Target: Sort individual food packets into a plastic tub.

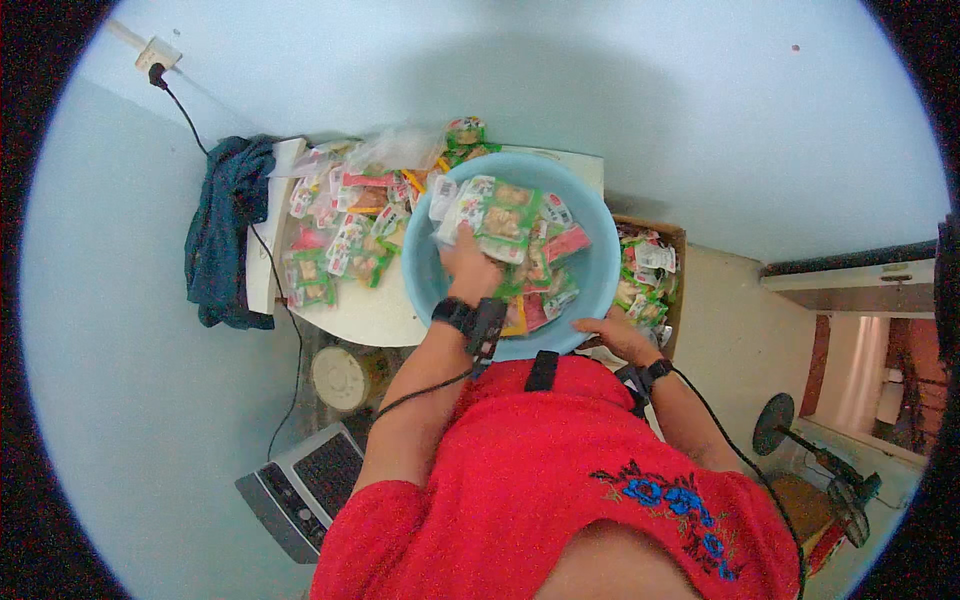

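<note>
A blue plastic basin (607, 247) stands in front of me over the right end of a white table, with sealed food packets (566, 244) inside it. My left hand (471, 266) is over the basin's left part and holds several clear-and-green food packets (499, 217); its fingertips are partly hidden under them. At the basin's lower right rim is my right hand (619, 334), thumb on the rim and the other fingers partly out of sight. Left of the basin lies a heap of similar packets (364, 244), some of them red or yellow.
The white table (375, 315) carries the heap and a clear plastic bag (397, 150). A cardboard box (679, 262) of packets stands right of the basin. Dark cloth (225, 232) hangs at the table's left end, beside a power cable (281, 277). A round tub (341, 377) and a grey appliance (307, 487) are lower left.
</note>
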`<action>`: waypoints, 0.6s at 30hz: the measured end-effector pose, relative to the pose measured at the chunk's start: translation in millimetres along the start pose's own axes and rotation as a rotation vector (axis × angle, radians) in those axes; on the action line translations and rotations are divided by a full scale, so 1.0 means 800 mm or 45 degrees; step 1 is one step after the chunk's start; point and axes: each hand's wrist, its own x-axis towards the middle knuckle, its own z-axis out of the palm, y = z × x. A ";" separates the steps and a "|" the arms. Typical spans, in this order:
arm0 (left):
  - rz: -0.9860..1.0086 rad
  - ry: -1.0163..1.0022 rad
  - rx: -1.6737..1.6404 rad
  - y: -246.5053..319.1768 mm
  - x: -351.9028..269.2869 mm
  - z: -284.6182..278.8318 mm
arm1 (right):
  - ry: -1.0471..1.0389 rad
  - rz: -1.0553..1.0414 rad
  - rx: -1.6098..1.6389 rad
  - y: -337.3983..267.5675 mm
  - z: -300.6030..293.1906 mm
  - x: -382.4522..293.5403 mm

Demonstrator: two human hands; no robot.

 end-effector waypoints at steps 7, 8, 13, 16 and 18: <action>-0.050 -0.013 0.493 -0.017 -0.014 0.028 | 0.027 -0.011 0.049 0.004 -0.001 0.002; -0.054 -0.017 0.500 -0.007 -0.027 0.035 | 0.051 -0.046 0.042 0.004 0.000 0.001; 0.862 -0.795 2.010 0.026 -0.028 0.012 | 0.046 -0.010 0.052 0.008 0.000 0.007; 0.481 -1.106 1.616 0.051 -0.031 -0.001 | 0.074 -0.036 0.011 0.025 -0.006 0.015; -0.028 -0.825 1.304 0.073 -0.047 -0.002 | 0.118 -0.129 -0.038 0.034 -0.011 0.020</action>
